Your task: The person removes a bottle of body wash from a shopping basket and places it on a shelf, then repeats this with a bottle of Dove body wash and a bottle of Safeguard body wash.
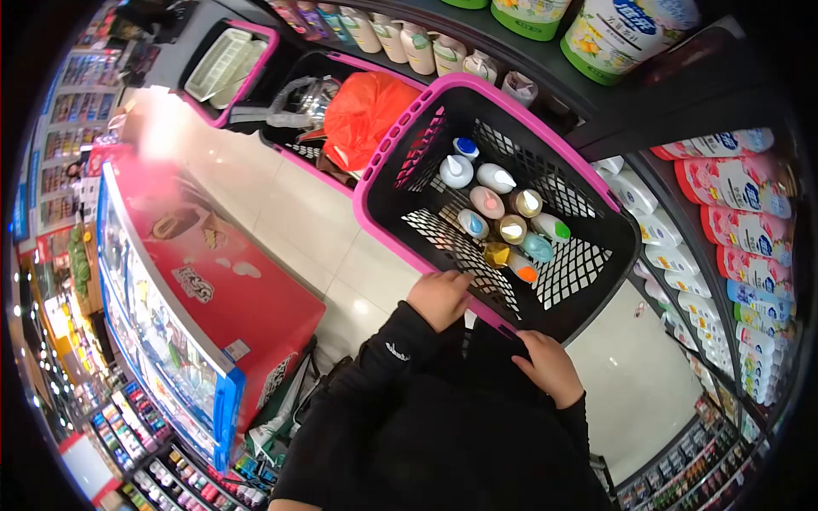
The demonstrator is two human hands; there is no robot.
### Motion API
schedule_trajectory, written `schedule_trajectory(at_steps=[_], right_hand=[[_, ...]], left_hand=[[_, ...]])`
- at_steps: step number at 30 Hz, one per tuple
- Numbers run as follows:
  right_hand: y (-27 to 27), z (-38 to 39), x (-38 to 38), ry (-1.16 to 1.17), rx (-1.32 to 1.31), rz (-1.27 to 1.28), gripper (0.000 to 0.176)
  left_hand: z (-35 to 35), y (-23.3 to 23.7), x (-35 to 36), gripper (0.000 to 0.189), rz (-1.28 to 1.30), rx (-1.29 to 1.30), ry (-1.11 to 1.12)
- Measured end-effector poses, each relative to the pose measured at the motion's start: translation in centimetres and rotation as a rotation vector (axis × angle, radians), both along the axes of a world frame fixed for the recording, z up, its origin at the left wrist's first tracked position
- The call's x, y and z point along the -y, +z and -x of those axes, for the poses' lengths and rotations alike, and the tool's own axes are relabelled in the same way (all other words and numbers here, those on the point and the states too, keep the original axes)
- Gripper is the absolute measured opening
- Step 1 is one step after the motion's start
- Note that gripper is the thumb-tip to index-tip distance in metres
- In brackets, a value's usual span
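A black basket with a pink rim stands in front of me, tilted in the view. Several pump and capped bottles stand upright inside, among them a white pump bottle, a pink one and one with an orange cap. My left hand is closed over the near pink rim, its fingers curled. Farther right, my right hand touches the rim near the corner, with thumb and forefinger apart; its other fingers are mostly hidden.
Behind the basket are another pink-rimmed basket with a red bag and one with a pale green crate. A red freezer stands left. Shelves of bottles and detergent packs line the back and right.
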State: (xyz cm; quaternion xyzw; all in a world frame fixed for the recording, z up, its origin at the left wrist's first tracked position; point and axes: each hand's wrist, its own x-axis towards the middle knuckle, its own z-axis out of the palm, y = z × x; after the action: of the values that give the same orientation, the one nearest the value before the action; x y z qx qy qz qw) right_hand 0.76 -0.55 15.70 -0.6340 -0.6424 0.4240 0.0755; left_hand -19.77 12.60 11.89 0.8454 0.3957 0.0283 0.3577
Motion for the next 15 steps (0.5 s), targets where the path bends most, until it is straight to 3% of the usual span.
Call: schedule_trajectory(at_steps=[10, 15], right_hand=[[-2.4, 2.9, -7.6, -0.032, 0.024, 0.053, 0.038], [-5.3, 3.2, -9.9, -0.103, -0.051, 0.129, 0.036]], left_hand=[[-0.4, -5.6, -8.7, 0.033, 0.255, 0.016, -0.089], [-2.7, -13.0, -11.0, 0.029, 0.409, -0.051, -0.31]])
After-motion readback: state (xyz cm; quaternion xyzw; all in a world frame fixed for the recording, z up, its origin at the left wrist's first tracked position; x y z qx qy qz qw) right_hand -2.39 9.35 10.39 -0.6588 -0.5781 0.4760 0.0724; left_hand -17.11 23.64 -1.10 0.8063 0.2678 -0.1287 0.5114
